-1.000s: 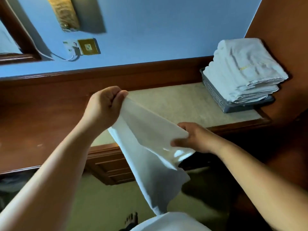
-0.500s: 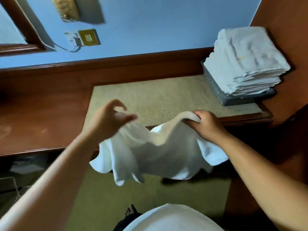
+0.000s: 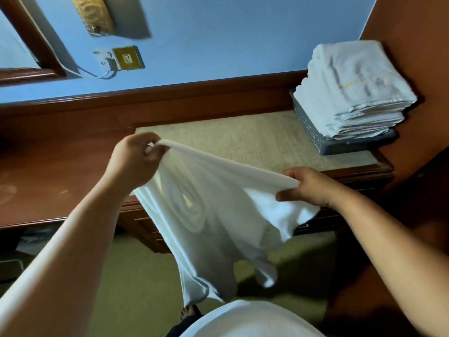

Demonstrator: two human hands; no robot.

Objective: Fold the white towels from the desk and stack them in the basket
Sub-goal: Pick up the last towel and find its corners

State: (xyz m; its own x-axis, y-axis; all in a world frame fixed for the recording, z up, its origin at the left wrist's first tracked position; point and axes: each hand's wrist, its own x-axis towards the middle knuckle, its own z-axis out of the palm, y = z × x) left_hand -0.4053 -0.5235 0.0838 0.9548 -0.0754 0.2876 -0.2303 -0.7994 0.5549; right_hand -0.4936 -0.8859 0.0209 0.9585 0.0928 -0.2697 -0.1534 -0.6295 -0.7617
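A white towel (image 3: 209, 215) hangs in the air in front of the desk, its top edge stretched between my hands. My left hand (image 3: 134, 161) pinches the upper left corner above the desk's beige inlay (image 3: 230, 139). My right hand (image 3: 308, 188) grips the other end of that edge, lower and nearer the desk's front rim. The rest of the towel drapes down toward the floor, blurred. At the desk's right end stands a grey mesh basket (image 3: 308, 127) with a stack of several folded white towels (image 3: 354, 93) rising above its rim.
The wooden desk (image 3: 48, 176) runs along a blue wall with a socket and plug (image 3: 121, 59). A brown wooden panel (image 3: 413, 18) closes the right side beside the basket. Green carpet (image 3: 136, 276) lies below, with drawers (image 3: 143, 227) under the desk.
The towel was slack and bunched between my hands half a second ago. Now my hands have moved apart and up, and its top edge is pulled taut.
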